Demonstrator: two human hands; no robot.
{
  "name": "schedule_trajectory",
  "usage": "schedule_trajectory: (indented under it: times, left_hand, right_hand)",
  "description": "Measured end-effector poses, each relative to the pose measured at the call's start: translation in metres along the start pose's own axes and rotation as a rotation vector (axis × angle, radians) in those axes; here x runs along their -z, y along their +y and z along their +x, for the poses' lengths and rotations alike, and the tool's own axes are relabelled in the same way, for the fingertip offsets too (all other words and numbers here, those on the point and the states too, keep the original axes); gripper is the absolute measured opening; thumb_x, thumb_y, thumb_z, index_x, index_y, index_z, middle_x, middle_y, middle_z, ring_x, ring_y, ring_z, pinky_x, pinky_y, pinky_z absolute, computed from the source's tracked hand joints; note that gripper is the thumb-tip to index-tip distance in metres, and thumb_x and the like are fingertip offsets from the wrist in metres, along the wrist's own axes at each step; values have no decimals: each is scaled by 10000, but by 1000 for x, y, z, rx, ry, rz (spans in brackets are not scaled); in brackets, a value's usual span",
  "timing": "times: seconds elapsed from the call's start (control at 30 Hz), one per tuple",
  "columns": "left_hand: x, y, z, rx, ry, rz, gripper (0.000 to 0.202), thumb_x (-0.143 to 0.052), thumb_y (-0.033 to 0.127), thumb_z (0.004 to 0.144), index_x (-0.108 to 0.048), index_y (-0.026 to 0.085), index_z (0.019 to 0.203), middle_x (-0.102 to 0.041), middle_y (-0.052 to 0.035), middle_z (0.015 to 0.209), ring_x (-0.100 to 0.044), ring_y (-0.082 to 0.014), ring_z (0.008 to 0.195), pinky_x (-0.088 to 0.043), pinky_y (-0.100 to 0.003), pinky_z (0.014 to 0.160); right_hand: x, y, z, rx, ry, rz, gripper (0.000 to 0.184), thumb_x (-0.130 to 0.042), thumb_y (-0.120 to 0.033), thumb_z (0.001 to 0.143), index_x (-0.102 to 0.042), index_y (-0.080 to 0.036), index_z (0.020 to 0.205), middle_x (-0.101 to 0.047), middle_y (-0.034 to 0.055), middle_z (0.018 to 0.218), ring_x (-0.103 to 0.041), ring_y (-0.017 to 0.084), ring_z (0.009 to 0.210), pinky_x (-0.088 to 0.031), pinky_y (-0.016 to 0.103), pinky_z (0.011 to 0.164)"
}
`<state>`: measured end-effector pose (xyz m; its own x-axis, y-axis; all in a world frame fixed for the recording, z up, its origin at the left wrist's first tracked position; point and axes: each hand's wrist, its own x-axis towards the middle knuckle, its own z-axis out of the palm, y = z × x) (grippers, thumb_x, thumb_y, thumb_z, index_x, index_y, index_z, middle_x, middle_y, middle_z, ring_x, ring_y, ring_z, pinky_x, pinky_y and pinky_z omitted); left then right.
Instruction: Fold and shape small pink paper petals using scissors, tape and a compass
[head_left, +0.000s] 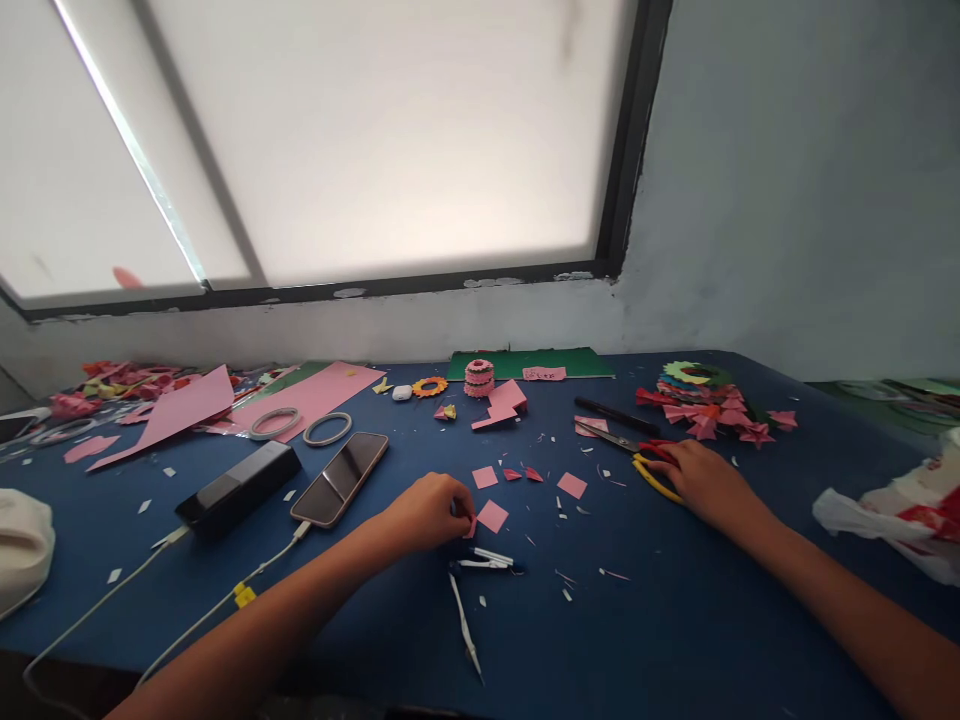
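My left hand (439,512) is closed, its fingertips pinching a small piece of pink paper (471,526) just above the blue table. Beside it lies a pink paper square (493,516); several more squares and two small folded pink pieces (523,475) are close by. A drawing compass (472,585) lies with its legs spread just below that hand. To the right, my right hand (701,478) is closed on the red handle of a pair of scissors (637,450) with red and yellow handles. The scissor blades lie partly apart and point left; some fingers are hidden from view.
Left of my left hand are a phone (341,478), a black box-shaped device (238,485), cables and two rings (328,429). Behind stand a stacked pink paper ring piece (479,379) and a green sheet (532,362). Folded paper flowers (712,408) and a plastic bag (892,510) are at right.
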<state>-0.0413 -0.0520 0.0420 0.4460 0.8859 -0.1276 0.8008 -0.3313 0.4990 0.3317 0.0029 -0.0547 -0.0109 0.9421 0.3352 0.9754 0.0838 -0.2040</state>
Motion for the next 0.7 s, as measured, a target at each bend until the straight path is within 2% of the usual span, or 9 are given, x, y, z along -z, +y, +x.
schedule_trajectory:
  times: [0.07,0.13,0.23,0.33,0.43,0.5,0.57,0.63,0.7]
  left_hand:
    - [-1,-1,1,-24,52,-49,125,-572,172,666,-694,162,692,-693,-31,719,-628,-180,685,-446,-247,590]
    - [-1,-3,1,-46,99,-116,130,-553,190,691,-674,160,728,-694,-32,760,-634,-180,729,-473,-251,626]
    - [1,-10,3,-57,143,-223,131,-536,219,720,-644,154,759,-680,-33,760,-633,-170,699,-505,-246,589]
    - [4,-16,3,-49,182,-314,135,-530,234,732,-630,150,766,-647,-27,710,-618,-163,655,-522,-238,520]
    - [7,-18,2,-48,236,-381,138,-520,232,737,-630,152,758,-614,-18,694,-606,-155,659,-531,-229,509]
    - [8,-16,1,-51,262,-418,140,-522,233,731,-633,150,745,-607,-16,694,-598,-150,656,-528,-222,500]
    - [10,-13,-2,-51,280,-452,139,-529,238,721,-632,146,727,-602,-14,693,-586,-147,649,-524,-218,486]
    - [12,-10,-5,-50,305,-486,132,-525,235,716,-620,143,709,-578,-4,672,-567,-136,626,-519,-213,471]
    - [14,-8,-8,-53,326,-517,119,-522,228,722,-601,143,697,-548,10,648,-547,-124,602,-517,-210,468]
  right_hand:
    - [1,-2,0,10,-6,-14,214,-505,-332,892,-595,-169,998,-621,53,1006,-592,169,894,-476,378,816]
    - [4,-3,-2,10,-8,-17,230,-503,-346,894,-590,-162,1000,-615,54,1015,-588,167,898,-476,380,813]
    - [12,-9,-5,-7,3,-7,320,-459,-384,883,-619,-121,966,-621,126,958,-589,238,895,-465,406,798]
    - [28,-26,-10,4,32,25,424,-392,-416,870,-605,-84,1025,-597,193,1015,-555,318,970,-430,470,822]
    - [50,-66,-17,124,-25,113,415,-315,-363,905,-582,-94,1074,-584,174,1099,-535,277,1037,-408,420,879]
    - [64,-104,-25,275,-175,191,372,-341,-375,914,-617,-153,1026,-634,102,1036,-592,194,924,-450,307,808]
    - [74,-146,-37,426,-345,246,277,-463,-410,873,-654,-230,960,-675,19,920,-614,136,791,-459,225,701]
    - [79,-186,-50,489,-444,255,258,-483,-398,867,-671,-224,897,-685,17,843,-615,138,744,-443,226,659]
    - [80,-219,-63,491,-527,223,375,-480,-486,844,-688,-187,759,-677,59,720,-611,181,665,-418,263,573]
